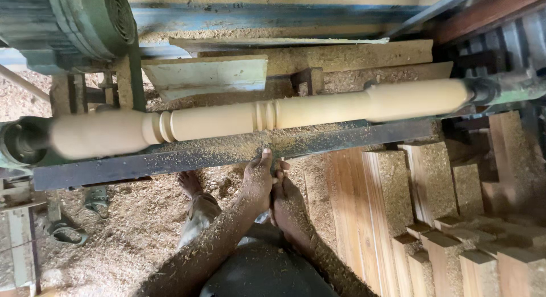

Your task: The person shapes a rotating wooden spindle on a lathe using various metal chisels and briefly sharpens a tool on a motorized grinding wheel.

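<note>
1. The fingers (pixel 266 156) of the left hand (pixel 259 180) press against the dark steel tool-rest bar (pixel 170 157); whether they hold a tool cannot be told.
2. The right hand (pixel 287 203) lies touching the left, its fingers hidden.
3. The pale turned wooden spindle with beaded rings (pixel 256 116) sits in the lathe just above the bar.
4. Sawdust (pixel 131 229) covers the floor, and stacked wooden blocks (pixel 455 240) lie to the right.
</note>
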